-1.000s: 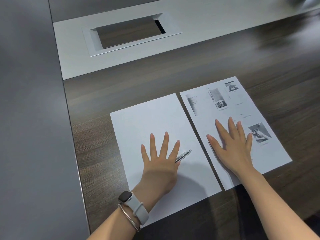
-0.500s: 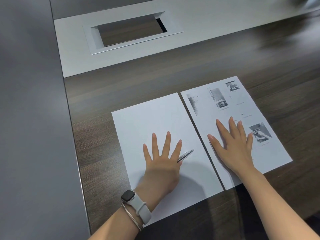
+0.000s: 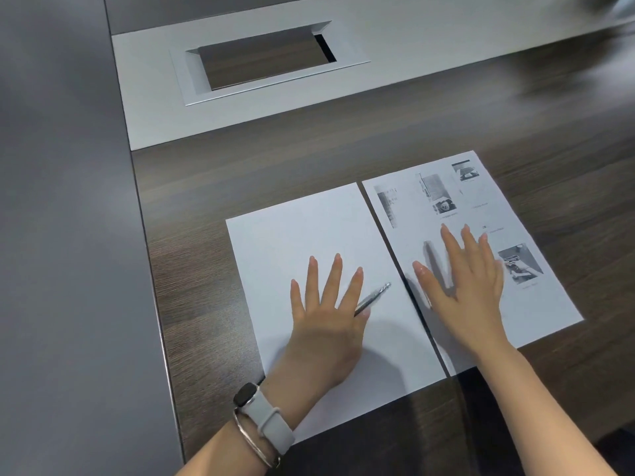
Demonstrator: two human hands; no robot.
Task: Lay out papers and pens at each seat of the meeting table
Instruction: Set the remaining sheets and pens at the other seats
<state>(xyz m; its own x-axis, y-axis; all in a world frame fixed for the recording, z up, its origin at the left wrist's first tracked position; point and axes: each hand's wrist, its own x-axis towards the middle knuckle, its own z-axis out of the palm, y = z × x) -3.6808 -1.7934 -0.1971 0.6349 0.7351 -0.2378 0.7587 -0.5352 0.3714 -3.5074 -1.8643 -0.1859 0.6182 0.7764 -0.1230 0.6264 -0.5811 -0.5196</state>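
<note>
Barely anything has changed over the last sec: both hands are where they were, flat on the sheets, and the papers haven't shifted on the table (image 3: pixel 309 159). The right hand (image 3: pixel 470 290) looks slightly lifted now (a shadow shows under its fingers), so I'd judge the smoothing at this seat is abt done.

Left hand (image 3: pixel 326 321): fingers spread, palm down on the blank sheet (image 3: pixel 302 235), pinching nothing. The pen (image 3: pixel 374 297) lies on that sheet, its near end hidden under the index finger and thumb side, tip pointing toward the sheet's right edge. Right hand: fingers loosely together, thumb out, on the printed sheet (image 3: pixel 515 218).

The two sheets sit side by side w/ a thin gap, near the table's left edge, well clear of its far strip.

Containers: only the cable box (image 3: pixel 261 60) recessed in the grey far strip; its lid is tilted partly open, and I can't see anything inside.
</note>
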